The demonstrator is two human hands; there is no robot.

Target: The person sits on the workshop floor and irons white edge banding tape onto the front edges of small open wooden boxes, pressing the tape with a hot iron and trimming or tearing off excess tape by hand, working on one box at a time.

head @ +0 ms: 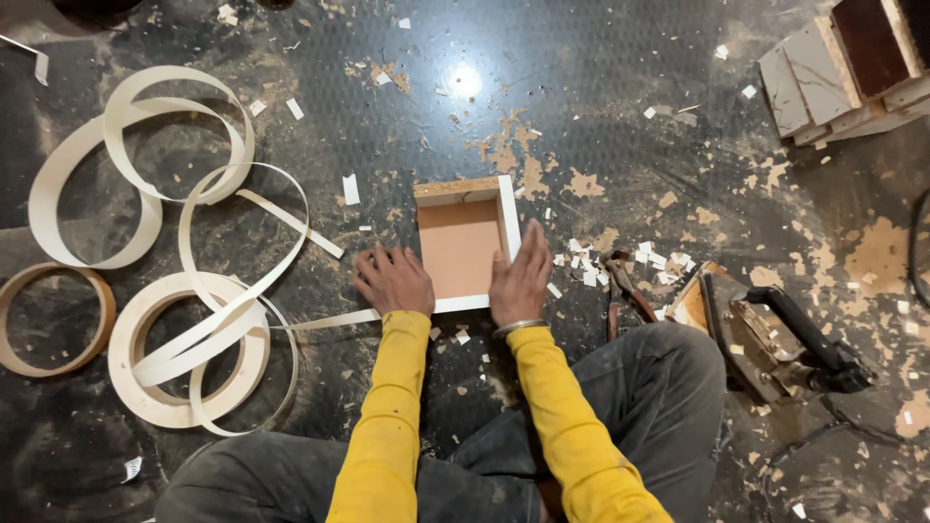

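A small open wooden box [459, 244] lies on the dark floor, with white edging on its right and near rims and bare chipboard on its far rim. My left hand [392, 279] presses on the floor at the box's left side, fingers curled against a white edging strip [325, 321] that runs away to the left. Laid flat, my right hand [521, 281] rests along the right rim, fingers straight and together. Both sleeves are yellow, and a metal bangle circles the right wrist.
Loose coils of white edge band [174, 291] and a tan roll [48, 320] lie at left. Pliers [620, 291] and an old iron [765, 334] sit right of my knee. Stacked boards [843, 68] stand far right. White offcuts and glue patches litter the floor.
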